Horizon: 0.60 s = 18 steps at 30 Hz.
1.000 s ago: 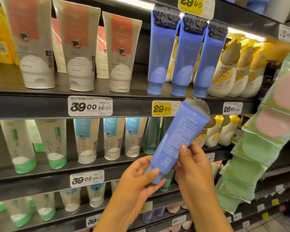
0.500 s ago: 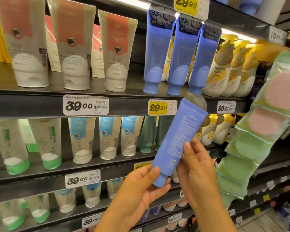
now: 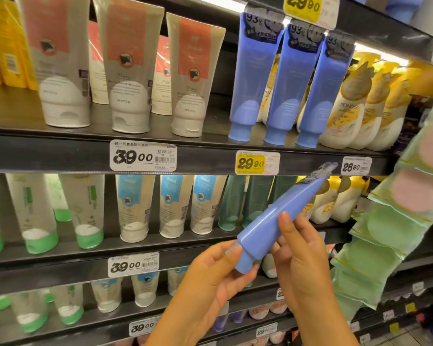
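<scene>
The blue squeeze tube (image 3: 280, 218) is held before the shelves (image 3: 60, 156) — cap pinched low by the left hand (image 3: 210, 275), body gripped by the right hand (image 3: 303, 258) — long axis slanted up and rightward.

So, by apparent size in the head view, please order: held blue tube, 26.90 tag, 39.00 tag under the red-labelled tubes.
1. held blue tube, nearest the camera, so partly nearness
2. 39.00 tag
3. 26.90 tag

Blue tube (image 3: 280, 221) — smooth, glossy plastic; shelf (image 3: 48, 156) edge of matt dark metal — paper price tags (image 3: 143, 156) stuck on.
</scene>
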Motion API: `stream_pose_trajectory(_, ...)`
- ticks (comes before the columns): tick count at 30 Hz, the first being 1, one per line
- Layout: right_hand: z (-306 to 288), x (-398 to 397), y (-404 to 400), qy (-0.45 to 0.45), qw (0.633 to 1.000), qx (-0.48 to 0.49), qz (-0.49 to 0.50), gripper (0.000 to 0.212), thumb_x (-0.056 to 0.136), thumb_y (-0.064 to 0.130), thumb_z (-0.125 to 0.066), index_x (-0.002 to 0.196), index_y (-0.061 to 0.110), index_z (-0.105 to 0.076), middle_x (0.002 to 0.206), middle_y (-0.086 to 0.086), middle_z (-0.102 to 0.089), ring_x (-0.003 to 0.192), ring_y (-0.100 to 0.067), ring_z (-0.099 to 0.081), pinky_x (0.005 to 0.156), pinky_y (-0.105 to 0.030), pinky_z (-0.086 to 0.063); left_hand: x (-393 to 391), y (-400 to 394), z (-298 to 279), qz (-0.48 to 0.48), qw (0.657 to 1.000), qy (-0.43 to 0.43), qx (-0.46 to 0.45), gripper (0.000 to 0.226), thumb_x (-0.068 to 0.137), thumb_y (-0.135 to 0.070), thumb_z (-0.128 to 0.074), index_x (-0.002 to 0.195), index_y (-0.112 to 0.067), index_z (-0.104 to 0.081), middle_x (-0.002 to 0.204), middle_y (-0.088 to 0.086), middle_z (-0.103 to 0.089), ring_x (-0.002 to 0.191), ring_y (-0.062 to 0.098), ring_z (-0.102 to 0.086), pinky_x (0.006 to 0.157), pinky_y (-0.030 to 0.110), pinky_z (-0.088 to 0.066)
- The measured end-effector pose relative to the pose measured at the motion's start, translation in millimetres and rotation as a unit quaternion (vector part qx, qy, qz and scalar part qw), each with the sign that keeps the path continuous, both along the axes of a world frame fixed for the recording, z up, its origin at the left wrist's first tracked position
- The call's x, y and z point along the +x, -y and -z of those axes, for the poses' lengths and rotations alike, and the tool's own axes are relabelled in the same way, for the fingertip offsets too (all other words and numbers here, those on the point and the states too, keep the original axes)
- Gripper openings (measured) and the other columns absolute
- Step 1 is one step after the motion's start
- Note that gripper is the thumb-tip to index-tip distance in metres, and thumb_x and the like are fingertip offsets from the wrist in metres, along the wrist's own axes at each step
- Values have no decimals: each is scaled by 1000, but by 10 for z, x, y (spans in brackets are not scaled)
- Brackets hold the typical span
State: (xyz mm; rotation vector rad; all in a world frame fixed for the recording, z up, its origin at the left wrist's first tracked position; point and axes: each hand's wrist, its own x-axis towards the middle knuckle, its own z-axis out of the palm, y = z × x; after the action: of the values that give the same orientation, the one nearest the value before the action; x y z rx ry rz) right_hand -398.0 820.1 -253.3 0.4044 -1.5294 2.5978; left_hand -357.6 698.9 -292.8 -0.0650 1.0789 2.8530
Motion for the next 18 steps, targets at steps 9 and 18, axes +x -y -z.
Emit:
stream_pose_trajectory(9, 6, 38, -52, -20, 999, -41, -6, 31, 82, 24, -49, 107, 12, -64, 89, 1, -72, 76, -9, -67, 64, -22, -55, -8, -36, -8, 53, 998, -17, 36, 23, 71, -7, -68, 91, 4, -72, 93, 23, -69, 77, 30, -69, 64, 37, -58)
stream_pose_trajectory(18, 20, 19, -156, 19, 1000, 4, -12, 36, 77, 30, -57, 107, 10, -62, 98, -5, -73, 91, -19, -70, 68, -24, -56, -10, -79, -42, -122, 938, -142, -293, 42, 74, 7, -71, 99, -26, -66, 101, -7, -71, 93, 8, -66, 74, 17, -51)
